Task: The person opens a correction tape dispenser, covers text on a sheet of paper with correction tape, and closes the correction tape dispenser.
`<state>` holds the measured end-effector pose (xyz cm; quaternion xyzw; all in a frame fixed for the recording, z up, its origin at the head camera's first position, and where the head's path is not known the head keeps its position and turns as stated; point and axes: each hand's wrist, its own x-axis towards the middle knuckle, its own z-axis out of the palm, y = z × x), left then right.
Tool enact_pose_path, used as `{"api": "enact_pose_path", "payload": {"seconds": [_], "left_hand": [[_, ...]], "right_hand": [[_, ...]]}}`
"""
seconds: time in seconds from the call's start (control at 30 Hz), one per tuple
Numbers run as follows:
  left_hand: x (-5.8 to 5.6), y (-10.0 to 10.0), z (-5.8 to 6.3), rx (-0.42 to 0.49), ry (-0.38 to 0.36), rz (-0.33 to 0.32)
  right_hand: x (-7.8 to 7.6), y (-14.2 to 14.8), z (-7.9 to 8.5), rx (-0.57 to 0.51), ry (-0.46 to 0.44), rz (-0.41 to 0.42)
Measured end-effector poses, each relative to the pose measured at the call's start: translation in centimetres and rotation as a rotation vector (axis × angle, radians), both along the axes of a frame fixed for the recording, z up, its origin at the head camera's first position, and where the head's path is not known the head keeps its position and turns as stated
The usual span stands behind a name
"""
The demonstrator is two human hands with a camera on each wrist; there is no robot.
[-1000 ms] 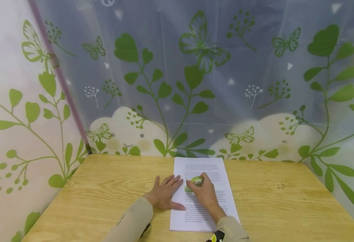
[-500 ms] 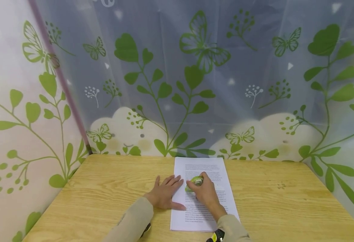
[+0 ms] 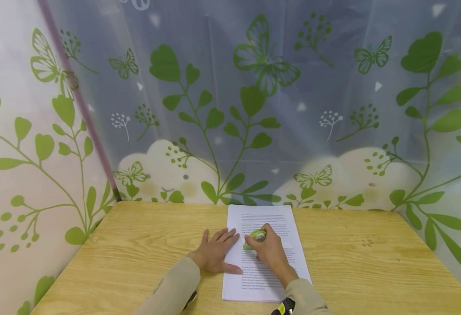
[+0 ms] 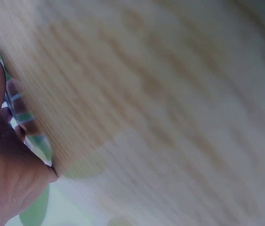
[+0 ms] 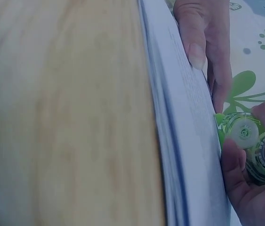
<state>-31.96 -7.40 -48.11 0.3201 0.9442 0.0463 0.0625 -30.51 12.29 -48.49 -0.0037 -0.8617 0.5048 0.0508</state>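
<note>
A stack of printed paper sheets lies on the wooden table, text running across the top page. My right hand grips a green, see-through correction tape dispenser between thumb and fingers, its tip down at the text near the left margin. Round spools show inside the dispenser in the right wrist view. With fingers spread, my left hand rests along the left edge of the stack, its thumb and fingertips on the page. Only part of the left hand shows in the left wrist view.
The wood-grain table extends on both sides of the stack. Behind it hangs a curtain printed with leaves and butterflies, which also covers the left and right sides. A dark band with a yellow patch circles the right wrist.
My right hand has shifted very slightly to the right with the correction tape dispenser. The left hand and the paper stack keep their places.
</note>
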Motion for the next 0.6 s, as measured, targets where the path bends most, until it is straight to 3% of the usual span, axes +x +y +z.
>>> {"api": "enact_pose_path", "payload": {"seconds": [0.6], "left_hand": [[-0.12,-0.03,-0.24,0.009,0.018,0.003]], "right_hand": [[-0.05,0.85,0.21,0.003,-0.021,0.023]]}}
